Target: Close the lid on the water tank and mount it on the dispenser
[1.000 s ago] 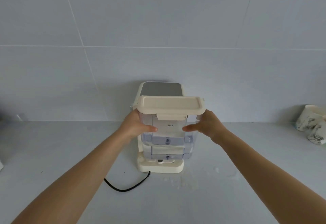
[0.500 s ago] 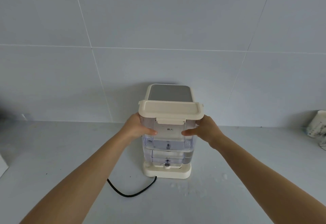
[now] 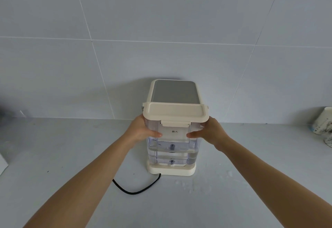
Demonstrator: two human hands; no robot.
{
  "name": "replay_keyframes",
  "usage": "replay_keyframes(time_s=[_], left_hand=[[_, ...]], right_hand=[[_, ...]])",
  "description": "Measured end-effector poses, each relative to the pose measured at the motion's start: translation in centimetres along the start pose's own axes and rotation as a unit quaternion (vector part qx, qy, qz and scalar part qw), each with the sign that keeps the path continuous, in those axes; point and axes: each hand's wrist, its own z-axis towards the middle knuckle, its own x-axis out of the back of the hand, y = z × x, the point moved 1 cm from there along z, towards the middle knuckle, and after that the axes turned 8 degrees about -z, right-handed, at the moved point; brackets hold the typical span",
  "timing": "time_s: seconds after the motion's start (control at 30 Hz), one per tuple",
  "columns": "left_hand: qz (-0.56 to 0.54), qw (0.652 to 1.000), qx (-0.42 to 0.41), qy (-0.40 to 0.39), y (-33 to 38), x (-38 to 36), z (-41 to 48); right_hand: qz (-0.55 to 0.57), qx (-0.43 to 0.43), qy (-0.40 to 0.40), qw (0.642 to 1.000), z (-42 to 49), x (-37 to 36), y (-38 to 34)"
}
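A clear water tank (image 3: 172, 148), partly filled with water, stands on the cream base of the dispenser (image 3: 173, 91) against the tiled wall. Its cream lid (image 3: 176, 112) lies flat on top, with the front clasp folded down. My left hand (image 3: 143, 131) grips the tank's left side and my right hand (image 3: 208, 131) grips its right side, thumbs on the front face. The dispenser's grey top panel shows just behind the lid.
A black power cord (image 3: 136, 190) curls over the grey counter (image 3: 71, 156) in front left of the dispenser. White patterned cups (image 3: 323, 123) stand at the far right by the wall. A white object edge (image 3: 2, 163) shows at far left.
The tank has come down between my hands and now sits on the dispenser's base, closer against the body. Both hands keep their hold on its sides.
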Motion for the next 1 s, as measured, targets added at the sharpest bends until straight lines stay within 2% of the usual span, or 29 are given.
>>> replay_keyframes(time_s=[1.0], left_hand=[[0.047,0.999,-0.012,-0.023,-1.2,-0.2,-0.5]], right_hand=[[-0.031,-0.012,-0.008,0.999,-0.4,-0.7,1.3]])
